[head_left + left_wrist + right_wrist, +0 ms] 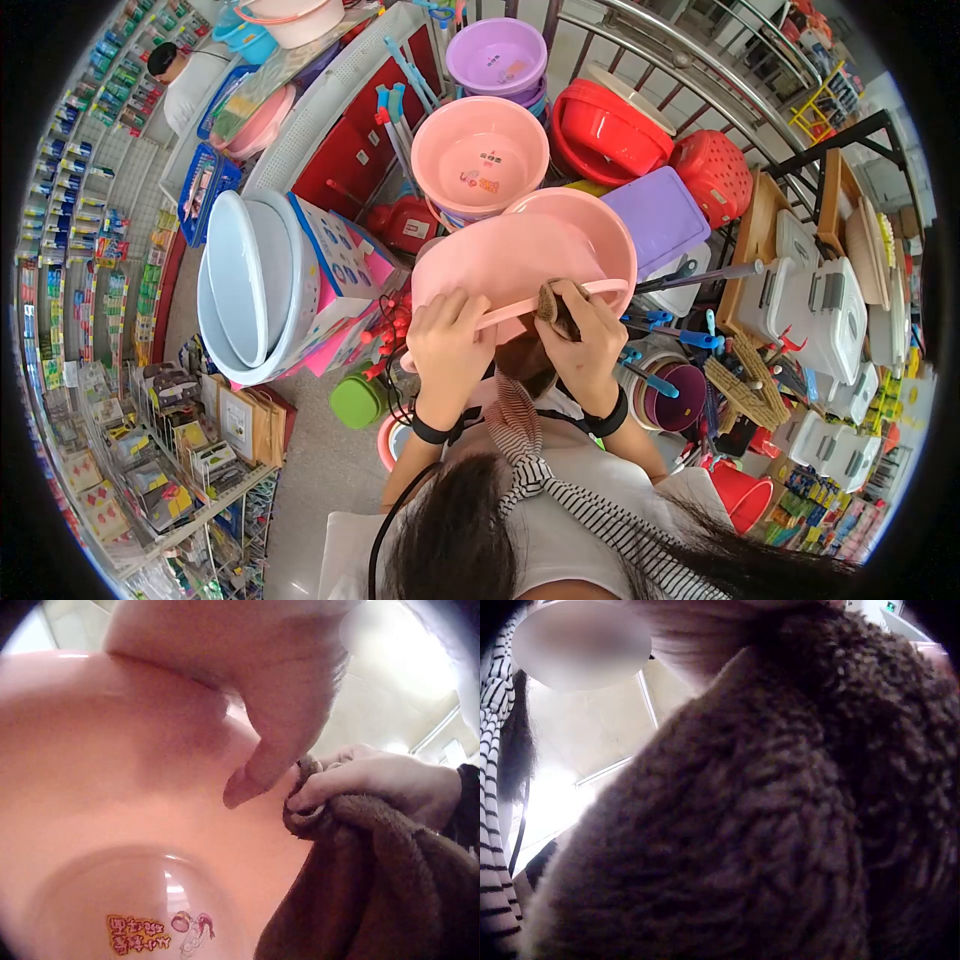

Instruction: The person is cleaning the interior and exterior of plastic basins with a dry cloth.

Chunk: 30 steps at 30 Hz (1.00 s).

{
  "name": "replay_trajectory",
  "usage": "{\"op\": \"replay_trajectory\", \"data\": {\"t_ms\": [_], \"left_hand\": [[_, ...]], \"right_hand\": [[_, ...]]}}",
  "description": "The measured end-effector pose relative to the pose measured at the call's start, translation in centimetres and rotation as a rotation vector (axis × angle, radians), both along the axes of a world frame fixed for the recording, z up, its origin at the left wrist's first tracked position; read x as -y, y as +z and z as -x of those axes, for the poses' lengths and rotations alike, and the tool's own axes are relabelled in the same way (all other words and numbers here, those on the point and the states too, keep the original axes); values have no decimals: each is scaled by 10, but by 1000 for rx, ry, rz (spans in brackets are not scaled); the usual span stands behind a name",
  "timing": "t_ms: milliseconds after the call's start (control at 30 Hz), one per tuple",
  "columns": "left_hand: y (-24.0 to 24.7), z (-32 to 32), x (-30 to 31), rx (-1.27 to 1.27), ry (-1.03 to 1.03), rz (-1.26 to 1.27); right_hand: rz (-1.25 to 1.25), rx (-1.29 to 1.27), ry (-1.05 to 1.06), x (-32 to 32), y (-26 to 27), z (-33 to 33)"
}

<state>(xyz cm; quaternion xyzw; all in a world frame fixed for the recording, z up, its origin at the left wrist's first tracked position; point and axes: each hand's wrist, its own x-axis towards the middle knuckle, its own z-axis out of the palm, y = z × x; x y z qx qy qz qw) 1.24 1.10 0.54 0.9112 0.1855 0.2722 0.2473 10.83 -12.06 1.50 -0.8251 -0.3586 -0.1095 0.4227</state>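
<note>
A pink basin [510, 255] is held tilted in front of the person. The left hand [452, 345] grips its near rim; in the left wrist view the thumb of this hand [277, 697] lies over the rim, above the basin's inner wall [142, 772]. To the right along the same rim, the right hand [585, 340] holds a brown fluffy cloth [558, 312] against the edge. The cloth [360, 877] hangs down below the fingers and fills much of the right wrist view [705, 825]. The right fingertips are partly hidden in its folds.
Behind stand stacked pink basins [480, 150], purple basins [497, 55] and red basins [610, 130]. Light blue tubs [240, 280] are at left, beside a green bin [357, 400]. Blue-handled brushes [680, 335] and grey lidded boxes [830, 310] stand at right.
</note>
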Motion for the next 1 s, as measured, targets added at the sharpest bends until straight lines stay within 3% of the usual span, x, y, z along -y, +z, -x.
{"op": "replay_trajectory", "data": {"t_ms": [67,167,267,433,533,733,800,933,1000], "left_hand": [[2,-5,9,26,109,-128],[8,-10,20,2,94,-167],[2,-6,25,-106,21,-145],[4,-2,16,6,11,-11],[2,7,10,33,112,62],[-4,10,-2,25,160,85],[2,-1,-1,149,131,-93],[8,-12,21,137,31,-65],[5,-4,23,-34,77,11]], "right_hand": [[-50,5,1,-1,0,1],[-51,38,73,-1,-5,6],[-20,60,137,-1,-4,14],[55,143,144,13,-10,-4],[5,-15,-48,22,-1,-27],[-101,58,-112,7,-1,-18],[-23,65,6,2,9,-10],[-73,95,80,-7,-16,15],[-40,105,111,-3,-14,11]]}}
